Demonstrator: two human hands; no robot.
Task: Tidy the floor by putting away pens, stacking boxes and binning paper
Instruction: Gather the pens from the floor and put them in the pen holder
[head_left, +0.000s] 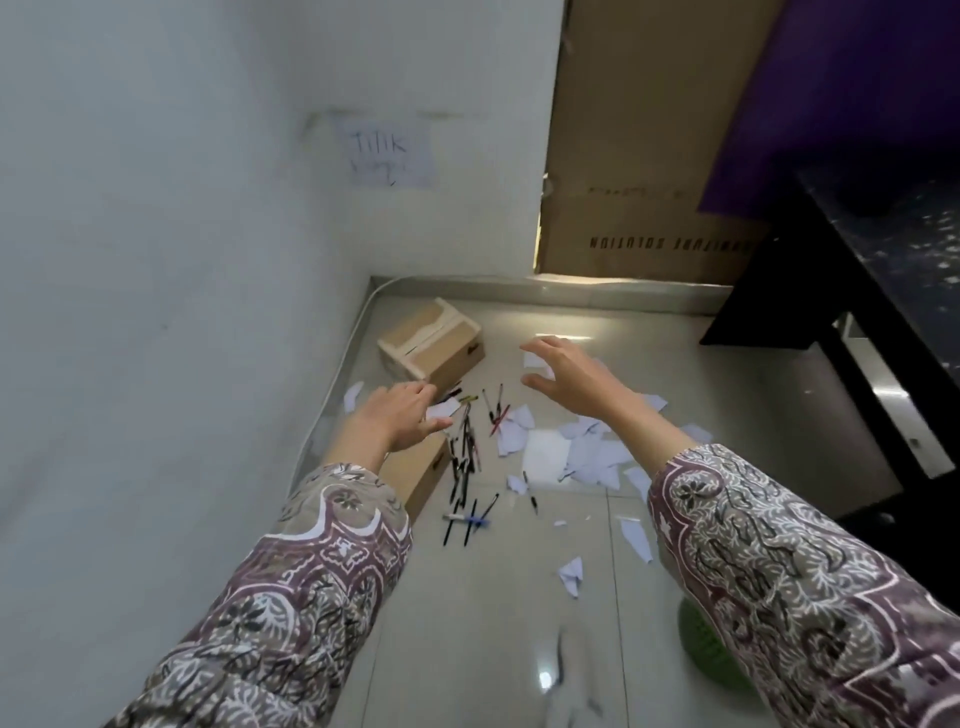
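Both hands empty, fingers spread wide: left hand (397, 418) beside open box (431, 345), right hand (569, 376) right of box. Pens (465, 452) before box, paper scraps (576, 452) beyond. Risk: hasty grab scatters pens, mixes paper.

Glossy tiled floor (675, 364), matt cardboard boxes (441, 353), torn paper (545, 452).
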